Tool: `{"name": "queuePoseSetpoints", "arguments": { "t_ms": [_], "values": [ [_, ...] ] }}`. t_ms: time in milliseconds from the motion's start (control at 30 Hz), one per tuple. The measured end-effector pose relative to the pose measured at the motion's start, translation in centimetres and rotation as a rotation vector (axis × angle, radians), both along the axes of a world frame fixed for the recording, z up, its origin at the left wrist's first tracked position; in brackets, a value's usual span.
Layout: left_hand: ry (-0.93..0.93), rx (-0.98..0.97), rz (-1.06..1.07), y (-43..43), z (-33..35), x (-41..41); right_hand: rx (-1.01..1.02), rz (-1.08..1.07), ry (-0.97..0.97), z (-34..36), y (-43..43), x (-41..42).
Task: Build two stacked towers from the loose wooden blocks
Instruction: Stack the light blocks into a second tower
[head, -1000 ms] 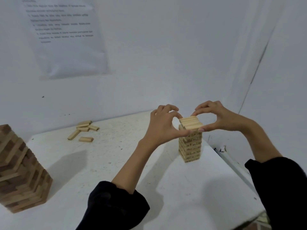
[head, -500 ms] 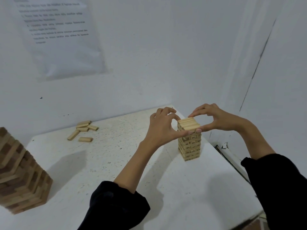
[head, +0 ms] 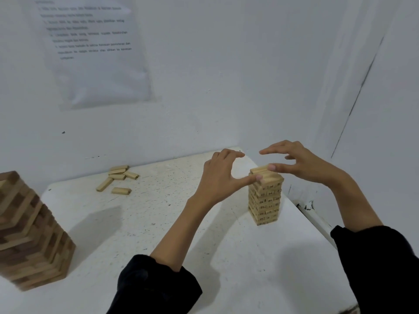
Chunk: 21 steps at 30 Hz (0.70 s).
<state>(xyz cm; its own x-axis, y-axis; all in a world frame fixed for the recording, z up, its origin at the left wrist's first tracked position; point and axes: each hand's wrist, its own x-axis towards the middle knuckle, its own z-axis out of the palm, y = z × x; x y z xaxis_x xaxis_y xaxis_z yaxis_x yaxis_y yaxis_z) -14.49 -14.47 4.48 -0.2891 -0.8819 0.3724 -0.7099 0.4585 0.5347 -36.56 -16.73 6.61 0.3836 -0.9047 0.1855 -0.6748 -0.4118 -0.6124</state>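
A big two-tone tower (head: 29, 234) stands at the white tabletop's (head: 140, 234) near left, and a smaller pale tower (head: 265, 200) stands near its far right corner. The left grip (head: 218, 175) and right grip (head: 301, 164) are spread around the smaller one's top, with only the thumbs (head: 258, 177) touching it. Loose blocks (head: 118, 177) lie by the back wall (head: 204, 109).

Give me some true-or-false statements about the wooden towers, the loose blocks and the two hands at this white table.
1. The small pale wooden block tower stands near the right edge of the white table. True.
2. Each hand grips a loose block in the air. False: the left hand and right hand are spread, thumbs touching the small tower's top layer.
3. The large two-tone brown wooden tower stands at the table's left. True.
4. The loose pale wooden blocks lie against the small tower. False: they lie apart from it, near the back wall.
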Motion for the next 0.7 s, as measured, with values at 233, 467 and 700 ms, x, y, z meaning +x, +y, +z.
{"name": "queuePoseSetpoints", "arguments": {
  "t_ms": [233, 467, 700],
  "values": [
    [0.142, -0.012, 0.071, 0.2, 1.0, 5.3, -0.152, 0.001, -0.027, 0.8, -0.4, 6.8],
    [0.175, 0.004, 0.297, 0.5, -1.3, 12.8, -0.158, 0.064, -0.017, -3.5, -0.6, 16.5],
    [0.223, 0.094, 0.637, -0.3, -8.0, 19.6, -0.068, 0.052, -0.010, -10.9, -1.1, 24.8]
  ]
}}
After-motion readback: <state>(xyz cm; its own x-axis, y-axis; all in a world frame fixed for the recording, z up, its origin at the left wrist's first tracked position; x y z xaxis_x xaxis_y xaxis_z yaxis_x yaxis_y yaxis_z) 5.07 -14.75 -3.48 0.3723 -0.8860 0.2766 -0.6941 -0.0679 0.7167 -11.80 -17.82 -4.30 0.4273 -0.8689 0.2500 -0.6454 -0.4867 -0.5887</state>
